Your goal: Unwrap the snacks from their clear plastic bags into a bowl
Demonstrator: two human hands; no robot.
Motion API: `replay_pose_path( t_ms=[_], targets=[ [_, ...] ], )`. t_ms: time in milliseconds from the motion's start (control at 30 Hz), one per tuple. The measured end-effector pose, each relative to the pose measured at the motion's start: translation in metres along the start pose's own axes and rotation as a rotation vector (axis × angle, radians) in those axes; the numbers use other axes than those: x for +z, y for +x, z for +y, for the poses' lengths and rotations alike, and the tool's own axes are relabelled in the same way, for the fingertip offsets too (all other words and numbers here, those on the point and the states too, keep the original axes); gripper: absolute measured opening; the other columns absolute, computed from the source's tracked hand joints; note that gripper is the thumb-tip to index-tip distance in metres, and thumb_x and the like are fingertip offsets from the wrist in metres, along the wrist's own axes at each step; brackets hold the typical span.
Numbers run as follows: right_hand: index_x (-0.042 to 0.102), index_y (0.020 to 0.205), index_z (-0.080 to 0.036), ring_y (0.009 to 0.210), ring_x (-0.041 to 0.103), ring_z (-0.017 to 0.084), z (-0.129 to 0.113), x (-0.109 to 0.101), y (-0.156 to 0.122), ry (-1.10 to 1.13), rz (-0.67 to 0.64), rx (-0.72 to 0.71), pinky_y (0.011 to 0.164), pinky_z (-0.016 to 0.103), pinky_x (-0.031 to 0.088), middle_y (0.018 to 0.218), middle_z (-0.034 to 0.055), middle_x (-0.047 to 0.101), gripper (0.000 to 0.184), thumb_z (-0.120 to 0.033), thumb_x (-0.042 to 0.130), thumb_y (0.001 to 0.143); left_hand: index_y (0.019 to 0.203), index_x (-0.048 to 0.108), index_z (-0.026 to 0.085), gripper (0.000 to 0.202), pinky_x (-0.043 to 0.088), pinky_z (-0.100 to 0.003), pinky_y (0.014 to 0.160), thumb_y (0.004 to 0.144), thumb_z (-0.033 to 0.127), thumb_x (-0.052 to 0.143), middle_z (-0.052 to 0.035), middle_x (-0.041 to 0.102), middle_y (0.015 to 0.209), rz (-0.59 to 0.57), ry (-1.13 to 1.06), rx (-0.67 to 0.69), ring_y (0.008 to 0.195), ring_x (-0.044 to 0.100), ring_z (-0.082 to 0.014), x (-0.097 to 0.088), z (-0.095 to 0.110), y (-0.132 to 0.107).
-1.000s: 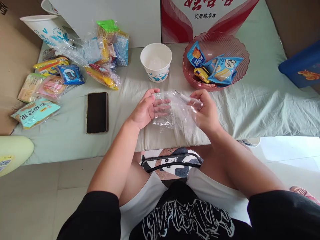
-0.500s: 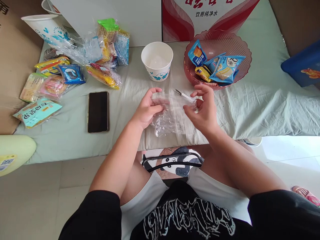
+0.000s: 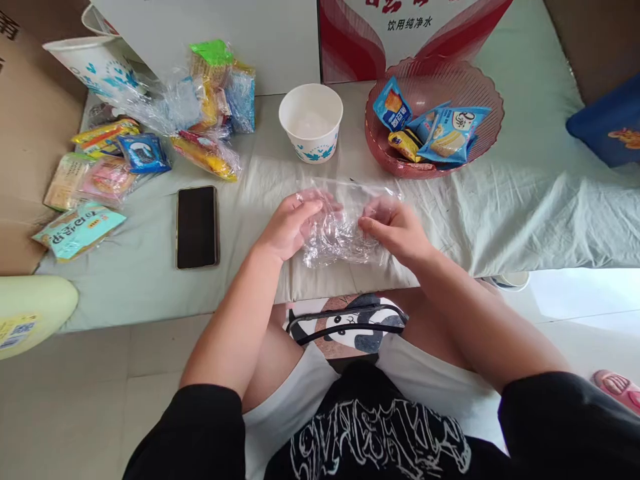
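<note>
A clear, crinkled plastic bag (image 3: pixel 340 237) is stretched between my two hands, just above the cloth near its front edge. My left hand (image 3: pixel 295 223) is closed on the bag's left side, with the thumb in front and the other fingers seen through the film. On the right side, my right hand (image 3: pixel 395 230) pinches the plastic between thumb and fingers. Beyond the bag stands a white paper tub (image 3: pixel 315 147) with a blue leaf pattern. Only a dark tip of a slim white pen-like tool shows behind the bag; the rest is hidden.
A pink ribbed bowl (image 3: pixel 480 100) holds several snack packets at the right. To the left lie a phone (image 3: pixel 197 227), a teal packet (image 3: pixel 83 230) and several wrapped snacks (image 3: pixel 145 153). A water carton (image 3: pixel 410 40) stands at the back, a blue container (image 3: pixel 607 127) at far right.
The bag has been spread wider and raised between my hands, now covering the slim tool. My right hand has moved down and its fingers have closed on the film.
</note>
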State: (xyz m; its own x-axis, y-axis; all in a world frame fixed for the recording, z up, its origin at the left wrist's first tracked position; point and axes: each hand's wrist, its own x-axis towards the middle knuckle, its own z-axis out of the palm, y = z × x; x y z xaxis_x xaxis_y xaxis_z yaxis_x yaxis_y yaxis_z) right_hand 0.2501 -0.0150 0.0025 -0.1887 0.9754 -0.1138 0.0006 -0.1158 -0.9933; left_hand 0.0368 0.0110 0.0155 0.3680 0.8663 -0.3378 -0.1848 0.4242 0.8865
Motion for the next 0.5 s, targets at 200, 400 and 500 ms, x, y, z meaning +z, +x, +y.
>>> replay_pose_path(
  t_ms=[200,400,500],
  targets=[
    [0.052,0.089,-0.025,0.052,0.055,0.01,0.002,0.004,0.004,-0.071,0.005,-0.037,0.051,0.025,0.042,0.06,-0.0068,0.06,0.032,-0.046,0.076,0.085,0.109,0.067,0.02,0.042,0.054,-0.028,0.059,0.072,0.032,0.082,-0.0002,0.073,0.073,-0.043,0.181,-0.07,0.064,0.072,-0.0188,-0.005,-0.003,-0.003],
    [0.055,0.091,-0.026,0.049,0.046,0.01,-0.006,0.0,0.01,0.054,0.069,-0.065,0.047,0.024,0.037,0.059,-0.0084,0.05,0.038,-0.053,0.08,0.079,0.102,0.066,0.023,0.034,0.048,-0.022,0.045,0.073,0.032,0.079,0.0042,0.067,0.062,-0.014,0.076,-0.056,0.049,0.065,-0.0149,-0.013,0.005,0.003],
    [0.058,0.083,-0.025,0.051,0.041,0.01,-0.008,-0.005,0.011,0.144,0.108,-0.08,0.048,0.025,0.034,0.063,-0.0054,0.05,0.034,-0.051,0.079,0.075,0.083,0.062,0.021,0.026,0.049,-0.021,0.045,0.07,0.032,0.081,0.0056,0.06,0.06,-0.002,0.007,-0.019,0.047,0.063,-0.0119,-0.011,0.008,0.006]
  ],
)
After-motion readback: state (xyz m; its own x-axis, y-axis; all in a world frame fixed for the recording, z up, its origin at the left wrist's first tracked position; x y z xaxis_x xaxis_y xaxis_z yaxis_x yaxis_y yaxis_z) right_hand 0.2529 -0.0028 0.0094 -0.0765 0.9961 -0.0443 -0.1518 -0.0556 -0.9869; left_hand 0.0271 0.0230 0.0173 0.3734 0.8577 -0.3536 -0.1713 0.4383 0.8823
